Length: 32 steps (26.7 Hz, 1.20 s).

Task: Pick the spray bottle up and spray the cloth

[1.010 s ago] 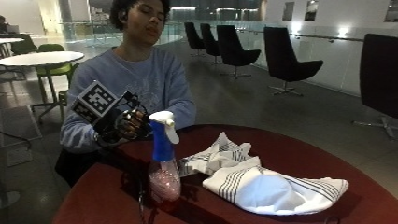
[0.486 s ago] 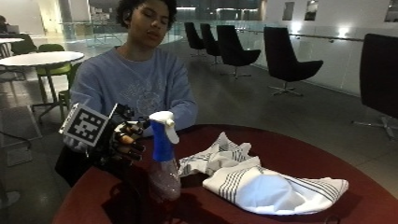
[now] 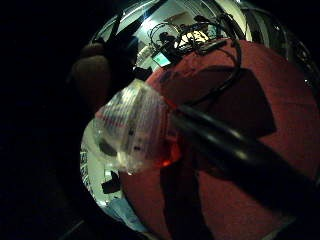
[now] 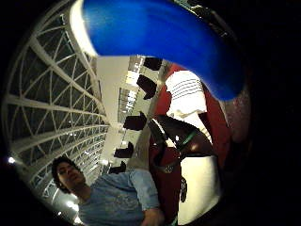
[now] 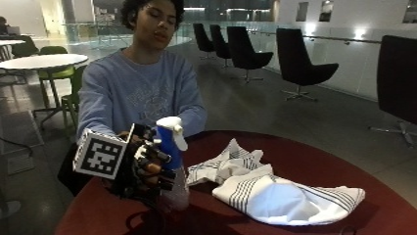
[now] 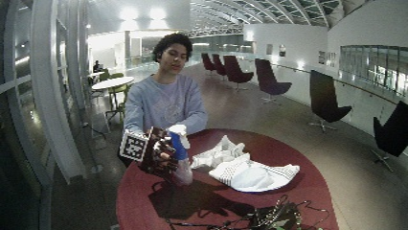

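1. Right hand [image 5: 147,169] now wrapped round the blue neck of the spray bottle [image 5: 171,169], fingers curled about it below the white nozzle; half a second ago beside the bottle and not closed on it, a full second ago higher and behind it.
2. Bottle upright, clear base low at the tabletop; contact with the table not confirmable from the outside view. Nozzle turned toward the cloth.
3. Thumb-side palm view filled by the blue neck [image 4: 164,42] hard against the palm, consistent with a completed grasp. Little-finger-side view shows the clear labelled body [image 3: 135,127] close under the hand.
4. Judgement: pick-up stage reached at the grasp, lift not yet evident; spraying outstanding. Trigger finger position not discernible.
5. Cloth [image 5: 273,188], white with dark stripes, bunched in two heaps on the table just beside the bottle, apart from it, on the nozzle side. No wet patch visible.
6. Surface: round table [image 5: 338,166] with dark red top; tangle of cables [image 6: 267,218] at its near edge in the wide view, well apart from the cloth.
7. Room: large hall, row of black chairs [image 5: 296,63] along a lit wall, white round table with green chairs [image 5: 49,73] behind the person, glazed roof overhead.
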Tool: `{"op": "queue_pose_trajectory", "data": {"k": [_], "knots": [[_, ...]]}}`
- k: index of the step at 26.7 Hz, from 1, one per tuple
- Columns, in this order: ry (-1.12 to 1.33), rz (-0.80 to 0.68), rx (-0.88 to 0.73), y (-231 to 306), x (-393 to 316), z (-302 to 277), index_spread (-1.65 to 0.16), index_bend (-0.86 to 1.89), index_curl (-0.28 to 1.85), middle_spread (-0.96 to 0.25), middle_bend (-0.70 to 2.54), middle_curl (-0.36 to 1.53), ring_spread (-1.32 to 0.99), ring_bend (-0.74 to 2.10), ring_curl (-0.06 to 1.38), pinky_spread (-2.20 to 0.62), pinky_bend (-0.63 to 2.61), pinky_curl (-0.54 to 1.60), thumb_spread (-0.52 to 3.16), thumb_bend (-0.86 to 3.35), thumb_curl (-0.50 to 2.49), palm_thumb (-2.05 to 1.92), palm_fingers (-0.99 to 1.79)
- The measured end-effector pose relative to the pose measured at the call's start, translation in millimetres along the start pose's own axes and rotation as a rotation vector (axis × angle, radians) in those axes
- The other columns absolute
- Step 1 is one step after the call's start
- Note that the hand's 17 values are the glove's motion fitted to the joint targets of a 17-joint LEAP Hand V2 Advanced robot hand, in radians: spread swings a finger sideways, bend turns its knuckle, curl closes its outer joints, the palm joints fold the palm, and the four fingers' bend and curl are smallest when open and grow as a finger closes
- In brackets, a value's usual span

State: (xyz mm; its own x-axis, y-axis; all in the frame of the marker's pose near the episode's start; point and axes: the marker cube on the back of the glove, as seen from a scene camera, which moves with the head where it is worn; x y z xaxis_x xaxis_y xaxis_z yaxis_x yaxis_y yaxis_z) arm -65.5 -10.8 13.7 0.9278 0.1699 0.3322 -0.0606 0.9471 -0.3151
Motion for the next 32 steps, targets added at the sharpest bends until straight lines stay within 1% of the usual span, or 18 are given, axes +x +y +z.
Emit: {"op": "queue_pose_trajectory", "data": {"k": [6, 10, 12, 16, 23, 26, 29, 32], "knots": [[-0.06, 0.037, 0.02, -21, 5, 12, -0.35, 0.05, 0.11, -0.03, 0.42, 0.38, 0.0, 0.6, 0.35, 0.22, 0.45, 0.32, 0.97, -0.03, 0.33, 0.63, 0.65], [-0.089, 0.04, 0.059, -26, 6, 17, -0.35, 0.08, 0.12, -0.05, 0.46, 0.39, -0.03, 0.64, 0.36, 0.23, 0.4, 0.31, 0.96, -0.02, 0.33, 0.65, 0.76], [-0.09, 0.026, 0.087, -27, 6, 20, -0.33, 0.16, 0.15, -0.06, 0.45, 0.39, -0.04, 0.61, 0.35, 0.21, 0.4, 0.31, 0.95, 0.01, 0.35, 0.71, 0.88], [-0.087, 0.001, 0.15, -28, 7, 22, -0.3, 0.22, 0.21, -0.08, 0.45, 0.4, -0.07, 0.58, 0.34, 0.17, 0.33, 0.29, 0.91, 0.06, 0.41, 0.85, 1.06], [-0.07, -0.013, 0.229, -31, 7, 21, -0.27, 0.18, 0.28, -0.1, 0.43, 0.42, -0.09, 0.58, 0.37, 0.12, 0.29, 0.31, 0.77, 0.02, 0.47, 0.91, 1.16], [-0.061, -0.043, 0.249, -34, 7, 21, -0.26, 0.17, 0.3, -0.11, 0.43, 0.43, -0.09, 0.59, 0.38, 0.1, 0.27, 0.32, 0.74, 0.0, 0.49, 0.92, 1.19], [-0.05, -0.055, 0.221, -36, 5, 21, -0.25, 0.18, 0.31, -0.11, 0.44, 0.44, -0.09, 0.59, 0.38, 0.09, 0.26, 0.32, 0.72, -0.02, 0.51, 0.93, 1.2], [-0.04, -0.037, 0.12, -36, -3, 22, -0.24, 0.18, 0.33, -0.11, 0.44, 0.45, -0.09, 0.59, 0.38, 0.08, 0.26, 0.32, 0.69, -0.02, 0.53, 0.93, 1.21]]}}
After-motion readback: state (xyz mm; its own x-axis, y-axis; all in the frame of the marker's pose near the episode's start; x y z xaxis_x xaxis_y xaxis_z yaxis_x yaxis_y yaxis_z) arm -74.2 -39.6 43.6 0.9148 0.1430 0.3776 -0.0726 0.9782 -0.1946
